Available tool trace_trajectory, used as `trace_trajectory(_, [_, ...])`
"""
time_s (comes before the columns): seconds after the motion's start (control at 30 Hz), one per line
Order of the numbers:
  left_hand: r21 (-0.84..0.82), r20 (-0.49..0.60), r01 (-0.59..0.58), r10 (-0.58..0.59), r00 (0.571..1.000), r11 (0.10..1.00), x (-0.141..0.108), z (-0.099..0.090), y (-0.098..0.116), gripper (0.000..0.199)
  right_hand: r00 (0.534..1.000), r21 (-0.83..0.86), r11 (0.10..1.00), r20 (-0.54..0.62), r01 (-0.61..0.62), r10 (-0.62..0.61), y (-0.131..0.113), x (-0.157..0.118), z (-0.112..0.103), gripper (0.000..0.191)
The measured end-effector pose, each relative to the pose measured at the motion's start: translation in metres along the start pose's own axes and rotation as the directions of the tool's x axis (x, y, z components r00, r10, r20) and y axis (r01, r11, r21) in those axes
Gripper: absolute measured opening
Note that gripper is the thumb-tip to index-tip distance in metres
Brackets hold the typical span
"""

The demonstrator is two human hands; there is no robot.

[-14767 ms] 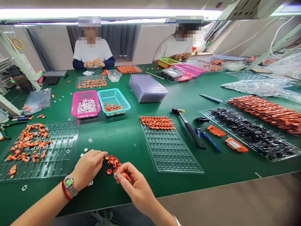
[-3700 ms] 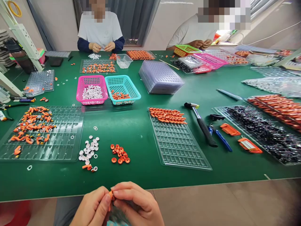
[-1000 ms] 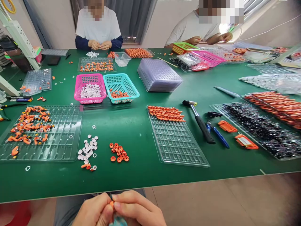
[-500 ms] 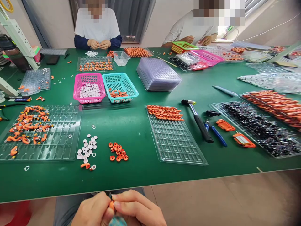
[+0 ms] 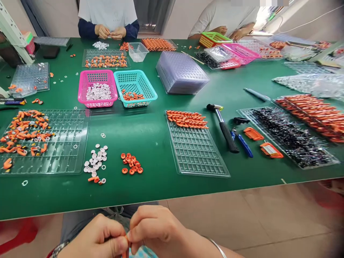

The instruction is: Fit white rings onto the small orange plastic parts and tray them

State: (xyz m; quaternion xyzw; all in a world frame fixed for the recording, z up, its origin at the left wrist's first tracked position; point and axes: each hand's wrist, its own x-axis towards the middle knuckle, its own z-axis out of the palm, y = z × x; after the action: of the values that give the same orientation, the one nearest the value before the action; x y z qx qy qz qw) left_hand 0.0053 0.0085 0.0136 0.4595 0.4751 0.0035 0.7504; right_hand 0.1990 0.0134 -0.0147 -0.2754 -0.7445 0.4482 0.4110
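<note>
Below the table's front edge, over my lap, my left hand (image 5: 103, 237) is closed around a small orange plastic piece (image 5: 125, 253), pinched between thumb and bent fingers. My right hand (image 5: 157, 227) meets it from the right, its thumb and fingertips pressed together at the same piece. Fingers cover most of the piece, so its full shape is hidden. On the table just beyond lie a cluster of small orange caps (image 5: 131, 164) and a scatter of white round discs (image 5: 94, 160). Beside the discs sits a loose orange part (image 5: 93, 178).
Left is a clear tray (image 5: 68, 143) of orange-and-black parts; centre right, another tray (image 5: 200, 154) with orange pieces. Pink (image 5: 80, 87) and turquoise baskets (image 5: 153, 91) stand behind. A hammer (image 5: 224, 129), blue pliers (image 5: 244, 145) and a tray of black parts (image 5: 290, 136) lie right. Two people sit opposite.
The view has tilted down, so the table appears higher. Both hands remain together at the orange piece; more of my right wrist, with a bracelet, now shows.
</note>
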Motion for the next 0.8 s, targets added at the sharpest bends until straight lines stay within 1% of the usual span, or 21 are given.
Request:
trace_trajectory(0.03, [-0.057, 0.017, 0.035, -0.034, 0.999, 0.998, 0.003, 0.001, -0.003, 0.068, 1.000, 0.020, 1.000, 0.001, -0.011, 0.011, 0.002, -0.001, 0.002, 0.026])
trace_trajectory(0.1, [-0.139, 0.015, 0.052, -0.050, 0.999, 0.989, 0.008, 0.002, -0.010, 0.069, 0.999, 0.057, 0.998, -0.033, -0.028, 0.030, 0.005, -0.002, 0.006, 0.025])
trace_trajectory(0.17, [-0.172, -0.021, 0.028, -0.032, 0.999, 0.985, 0.010, 0.004, -0.016, 0.070, 0.995, 0.072, 0.997, -0.089, -0.031, 0.037, 0.004, -0.001, 0.009, 0.027])
trace_trajectory(0.23, [-0.172, -0.053, 0.001, -0.010, 0.999, 0.985, 0.011, 0.006, -0.020, 0.069, 0.992, 0.071, 0.997, -0.119, -0.042, 0.050, 0.001, 0.000, 0.011, 0.027])
trace_trajectory(0.33, [-0.184, -0.047, -0.010, 0.001, 0.999, 0.983, 0.010, 0.007, -0.023, 0.070, 0.993, 0.064, 0.996, -0.095, -0.060, 0.066, -0.003, 0.001, 0.010, 0.026])
trace_trajectory(0.5, [-0.270, -0.024, -0.005, -0.002, 1.000, 0.963, 0.010, 0.005, -0.028, 0.069, 0.997, 0.037, 0.999, -0.070, -0.030, 0.032, -0.001, -0.002, 0.009, 0.020])
trace_trajectory(0.67, [-0.249, -0.026, -0.048, 0.043, 0.999, 0.967, 0.010, 0.004, -0.033, 0.069, 0.993, 0.026, 0.999, -0.114, -0.029, 0.032, -0.001, -0.004, 0.011, 0.015])
trace_trajectory(0.8, [-0.177, -0.069, -0.101, 0.090, 0.994, 0.979, 0.007, 0.003, -0.027, 0.067, 0.992, -0.009, 0.999, -0.123, -0.033, 0.032, -0.006, -0.004, 0.010, 0.011])
